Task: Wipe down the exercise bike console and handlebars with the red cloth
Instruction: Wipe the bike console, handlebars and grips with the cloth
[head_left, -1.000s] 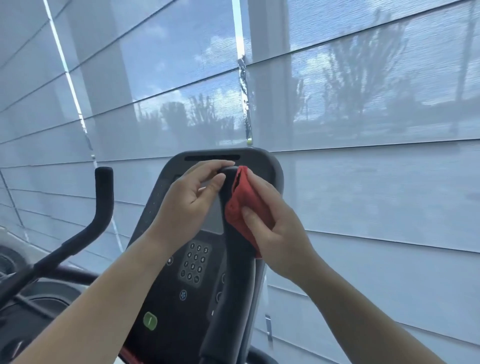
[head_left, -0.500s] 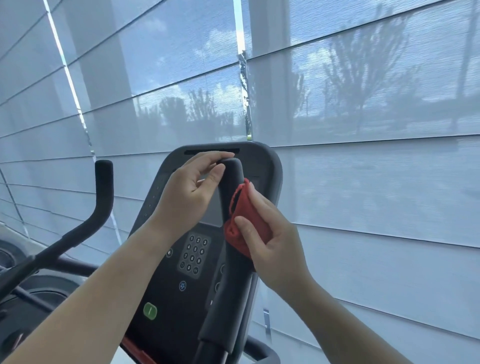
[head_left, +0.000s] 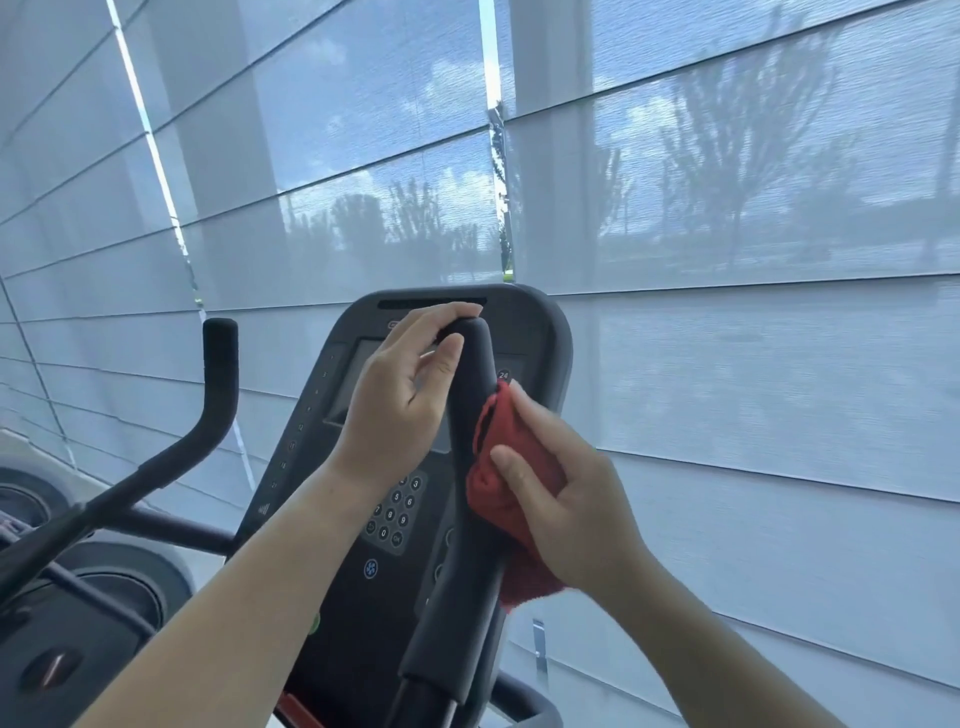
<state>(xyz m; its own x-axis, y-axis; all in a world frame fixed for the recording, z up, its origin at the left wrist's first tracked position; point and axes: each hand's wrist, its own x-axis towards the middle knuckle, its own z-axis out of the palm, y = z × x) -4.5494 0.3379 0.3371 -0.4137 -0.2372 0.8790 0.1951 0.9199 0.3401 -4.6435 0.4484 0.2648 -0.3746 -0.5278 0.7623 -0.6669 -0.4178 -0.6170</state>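
From where the head camera looks, the near handlebar (head_left: 467, 571) rises almost upright in front of the console (head_left: 540, 332). The left hand (head_left: 400, 395) pinches its tip. Just below, the right hand (head_left: 566, 514) clamps the red cloth (head_left: 501, 462) against the grip's right side. The stroke, I'd judge, must follow the bar's length downward. The other handlebar (head_left: 218, 374) stands well apart, nearer the left hand.

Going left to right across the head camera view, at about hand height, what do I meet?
left handlebar → left hand → right handlebar → red cloth → right hand. The console behind them overlaps several, so it is left out.
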